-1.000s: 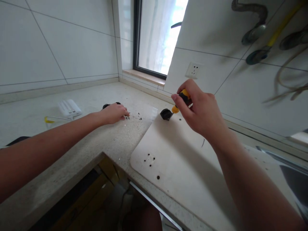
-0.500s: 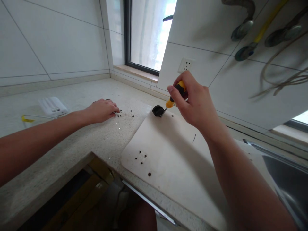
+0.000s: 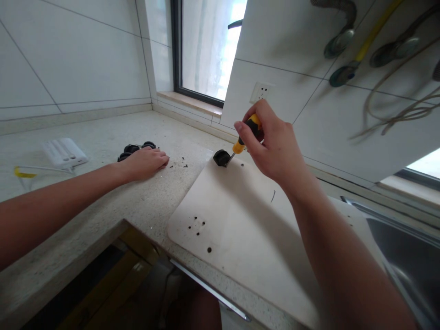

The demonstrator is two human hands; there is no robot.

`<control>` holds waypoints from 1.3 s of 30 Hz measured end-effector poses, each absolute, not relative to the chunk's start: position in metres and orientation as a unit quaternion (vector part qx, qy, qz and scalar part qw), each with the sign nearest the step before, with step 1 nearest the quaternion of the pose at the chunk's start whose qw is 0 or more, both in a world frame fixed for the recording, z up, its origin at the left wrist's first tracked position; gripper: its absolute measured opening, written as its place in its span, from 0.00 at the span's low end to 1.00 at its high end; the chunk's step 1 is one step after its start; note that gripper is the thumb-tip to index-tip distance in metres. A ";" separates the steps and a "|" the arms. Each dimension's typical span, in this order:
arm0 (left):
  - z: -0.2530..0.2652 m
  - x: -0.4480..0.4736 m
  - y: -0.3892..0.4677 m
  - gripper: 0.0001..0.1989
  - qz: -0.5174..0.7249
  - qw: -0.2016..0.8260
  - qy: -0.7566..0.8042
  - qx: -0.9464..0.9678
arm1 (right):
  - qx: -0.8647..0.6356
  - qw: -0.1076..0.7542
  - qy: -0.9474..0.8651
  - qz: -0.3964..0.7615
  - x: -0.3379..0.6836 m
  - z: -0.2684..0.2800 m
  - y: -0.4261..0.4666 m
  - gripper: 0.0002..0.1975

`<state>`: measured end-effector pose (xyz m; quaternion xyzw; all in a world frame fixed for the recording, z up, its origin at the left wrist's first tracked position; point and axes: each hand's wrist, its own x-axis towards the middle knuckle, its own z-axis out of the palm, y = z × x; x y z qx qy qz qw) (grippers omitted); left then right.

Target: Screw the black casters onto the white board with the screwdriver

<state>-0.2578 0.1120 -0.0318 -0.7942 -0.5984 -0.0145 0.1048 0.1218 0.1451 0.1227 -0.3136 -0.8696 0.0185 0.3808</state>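
Note:
In my right hand [image 3: 270, 137] is a screwdriver [image 3: 253, 123] with a yellow and black handle, gripped between thumb and fingers. Its shaft slants down to the base of a black caster [image 3: 222, 158] at the far left corner of a white board [image 3: 240, 215]. My left hand [image 3: 151, 162] rests on the countertop, fingers together and bent down; whatever lies under the fingertips is hidden. Small dark screws [image 3: 184, 165] lie just right of these fingers. Behind the left hand sit more black casters [image 3: 132, 149], partly covered by it.
The board has holes [image 3: 197, 225] at its near left corner. On the countertop [image 3: 137, 201] at left are a white power bank [image 3: 64, 152] and a cable with a yellow tag [image 3: 24, 173]. A steel sink [image 3: 409, 256] lies at right. Pipes [image 3: 340, 43] and a socket [image 3: 263, 91] are on the wall.
My left hand has moved over some screws, covering them, and the casters behind it show more. My right hand keeps the screwdriver at the caster. The view has shifted slightly.

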 end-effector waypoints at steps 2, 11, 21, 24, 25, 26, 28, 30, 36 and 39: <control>-0.031 -0.250 0.110 0.14 -0.036 0.110 -0.599 -0.792 | -0.318 0.378 -0.869 0.017 0.122 0.123 0.144 0.06; 0.013 -0.161 0.102 0.15 -0.240 0.025 -0.514 -0.823 | -0.316 0.375 -0.871 0.016 0.123 0.123 0.144 0.06; -0.005 -0.073 0.120 0.13 -0.357 -0.058 -0.444 -0.820 | -0.322 0.372 -0.870 0.024 0.125 0.122 0.148 0.07; -0.012 -0.070 0.120 0.12 -0.385 -0.060 -0.467 -0.793 | -0.323 0.373 -0.870 0.023 0.126 0.122 0.151 0.08; -0.013 -0.069 0.119 0.12 -0.396 -0.063 -0.478 -0.782 | -0.322 0.373 -0.870 0.019 0.126 0.122 0.152 0.08; -0.013 -0.069 0.118 0.11 -0.407 -0.069 -0.492 -0.766 | -0.321 0.374 -0.870 0.015 0.127 0.122 0.152 0.08; -0.012 -0.067 0.117 0.10 -0.435 -0.099 -0.524 -0.725 | -0.319 0.377 -0.870 0.005 0.126 0.122 0.153 0.08; -0.010 -0.064 0.119 0.09 -0.468 -0.162 -0.553 -0.670 | -0.317 0.380 -0.869 -0.003 0.126 0.122 0.153 0.07; -0.010 -0.055 0.125 0.09 -0.510 -0.247 -0.569 -0.596 | -0.311 0.382 -0.870 -0.001 0.125 0.121 0.151 0.07; -0.009 -0.053 0.125 0.09 -0.515 -0.245 -0.570 -0.592 | -0.314 0.385 -0.868 0.003 0.124 0.121 0.150 0.07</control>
